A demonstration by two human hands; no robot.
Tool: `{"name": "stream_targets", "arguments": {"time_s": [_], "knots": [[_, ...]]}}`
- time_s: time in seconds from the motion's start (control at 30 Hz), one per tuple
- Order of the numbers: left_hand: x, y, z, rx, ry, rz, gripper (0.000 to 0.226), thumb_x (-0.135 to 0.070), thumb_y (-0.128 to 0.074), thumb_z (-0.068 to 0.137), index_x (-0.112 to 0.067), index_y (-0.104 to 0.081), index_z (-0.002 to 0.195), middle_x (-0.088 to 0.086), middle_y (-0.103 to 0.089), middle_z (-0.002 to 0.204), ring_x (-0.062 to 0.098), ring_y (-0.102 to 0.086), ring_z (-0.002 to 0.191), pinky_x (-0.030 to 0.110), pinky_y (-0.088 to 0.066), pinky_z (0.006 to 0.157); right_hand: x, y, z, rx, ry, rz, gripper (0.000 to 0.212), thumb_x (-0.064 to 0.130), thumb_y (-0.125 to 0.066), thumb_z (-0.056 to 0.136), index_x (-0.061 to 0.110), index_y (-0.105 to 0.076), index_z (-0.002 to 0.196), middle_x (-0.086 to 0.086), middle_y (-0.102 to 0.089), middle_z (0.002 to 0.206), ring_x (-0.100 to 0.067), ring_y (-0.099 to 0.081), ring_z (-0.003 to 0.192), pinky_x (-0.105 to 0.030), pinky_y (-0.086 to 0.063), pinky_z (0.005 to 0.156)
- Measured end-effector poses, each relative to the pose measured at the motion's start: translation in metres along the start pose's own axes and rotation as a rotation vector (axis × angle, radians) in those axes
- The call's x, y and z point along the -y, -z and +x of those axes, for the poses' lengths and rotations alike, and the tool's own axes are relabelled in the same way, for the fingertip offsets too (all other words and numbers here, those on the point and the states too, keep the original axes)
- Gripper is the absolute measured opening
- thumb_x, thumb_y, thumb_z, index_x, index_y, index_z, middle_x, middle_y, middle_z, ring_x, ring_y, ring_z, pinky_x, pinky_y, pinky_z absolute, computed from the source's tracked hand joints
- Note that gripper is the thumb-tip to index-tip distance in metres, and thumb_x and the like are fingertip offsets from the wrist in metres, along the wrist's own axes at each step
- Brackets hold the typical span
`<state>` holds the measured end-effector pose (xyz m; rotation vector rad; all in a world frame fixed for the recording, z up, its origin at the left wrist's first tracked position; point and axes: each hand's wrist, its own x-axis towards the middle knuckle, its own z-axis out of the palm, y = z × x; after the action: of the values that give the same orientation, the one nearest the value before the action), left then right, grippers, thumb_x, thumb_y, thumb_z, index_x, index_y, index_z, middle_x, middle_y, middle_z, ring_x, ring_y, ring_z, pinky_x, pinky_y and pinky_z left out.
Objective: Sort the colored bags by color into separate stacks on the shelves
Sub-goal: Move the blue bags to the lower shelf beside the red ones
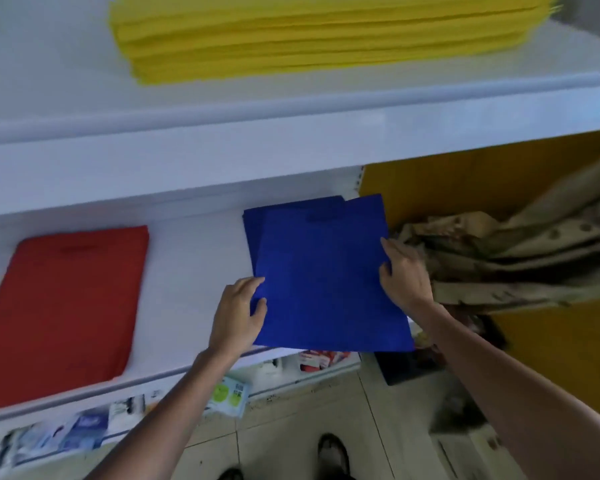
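A flat blue fabric bag (329, 289) lies on the white lower shelf (194, 258), on top of a low stack of blue bags (252, 223) whose edges show past its left and far sides; its near edge hangs out over the front lip of the shelf. The left hand (238, 313) holds the bag's left edge near the front corner, thumb laid on the blue cloth and fingers curled at the edge. The right hand (404, 271) holds the right edge further back, thumb on top and fingers bent round the side. To the left on the same shelf, well apart from the blue bags, lies a stack of flat red bags (63, 306). On the white upper shelf (291, 109) sits 1 thick stack of yellow bags (309, 32). Just beside the right hand is a crumpled heap of beige patterned cloth (520, 258), against a yellow panel (465, 178). Below, packaged goods (84, 427) line a lower tier, and 2 dark shoes (333, 452) stand on the pale tiled floor (291, 420).
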<state>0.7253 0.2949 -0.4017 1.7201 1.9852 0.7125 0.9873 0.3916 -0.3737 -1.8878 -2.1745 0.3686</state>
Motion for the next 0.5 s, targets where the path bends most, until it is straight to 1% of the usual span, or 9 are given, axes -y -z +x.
{"name": "stream_targets", "arguments": {"time_s": [0.1,0.23,0.3,0.37,0.43,0.5], "knots": [[0.004,-0.019,0.011,-0.031,0.083,0.016,0.041,-0.012,-0.051,0.092,-0.01,-0.048,0.133,0.004,-0.049,0.136,0.022,-0.043,0.121,0.021,-0.033,0.098,-0.004,-0.021,0.042,0.11,0.064,-0.089,0.058,0.018,-0.039,0.096,0.013,-0.017,0.149,-0.003,-0.02,0.155,-0.024,-0.022,0.138,-0.042,-0.028,0.111],[0.01,-0.039,0.03,-0.004,0.16,0.055,0.047,-0.009,-0.054,0.089,-0.008,-0.045,0.135,0.007,-0.048,0.137,0.027,-0.044,0.122,0.03,-0.038,0.104,-0.009,-0.046,0.08,0.235,0.164,-0.236,0.069,0.021,-0.041,0.095,0.013,-0.001,0.15,0.001,-0.001,0.158,-0.023,-0.019,0.139,-0.04,-0.032,0.104],[0.012,-0.048,0.035,0.026,0.225,0.127,0.048,-0.014,-0.052,0.089,-0.011,-0.044,0.136,0.006,-0.044,0.14,0.027,-0.043,0.122,0.036,-0.04,0.103,-0.012,-0.06,0.089,0.323,0.138,-0.297,0.07,0.019,-0.041,0.095,0.014,0.002,0.15,0.002,0.005,0.158,-0.024,-0.015,0.14,-0.042,-0.031,0.105],[0.01,-0.054,0.037,0.045,0.304,0.206,0.047,-0.019,-0.049,0.092,-0.016,-0.04,0.139,0.003,-0.037,0.143,0.026,-0.038,0.124,0.034,-0.038,0.104,-0.012,-0.072,0.093,0.407,0.074,-0.354,0.068,0.017,-0.039,0.096,0.017,0.002,0.15,-0.001,0.009,0.157,-0.026,-0.009,0.142,-0.045,-0.026,0.11],[0.006,-0.059,0.036,0.033,0.355,0.219,0.048,-0.021,-0.046,0.094,-0.02,-0.036,0.141,0.005,-0.033,0.143,0.027,-0.034,0.126,0.032,-0.036,0.103,-0.009,-0.075,0.096,0.435,0.034,-0.419,0.068,0.017,-0.04,0.097,0.017,0.003,0.149,-0.008,0.011,0.156,-0.031,-0.003,0.143,-0.047,-0.02,0.112],[0.001,-0.056,0.032,0.021,0.394,0.193,0.047,-0.022,-0.046,0.094,-0.02,-0.036,0.14,0.008,-0.033,0.141,0.027,-0.033,0.127,0.032,-0.036,0.102,-0.003,-0.068,0.097,0.414,0.027,-0.433,0.068,0.02,-0.043,0.096,0.016,-0.001,0.149,-0.016,0.008,0.155,-0.034,-0.002,0.143,-0.049,-0.018,0.112]]}}
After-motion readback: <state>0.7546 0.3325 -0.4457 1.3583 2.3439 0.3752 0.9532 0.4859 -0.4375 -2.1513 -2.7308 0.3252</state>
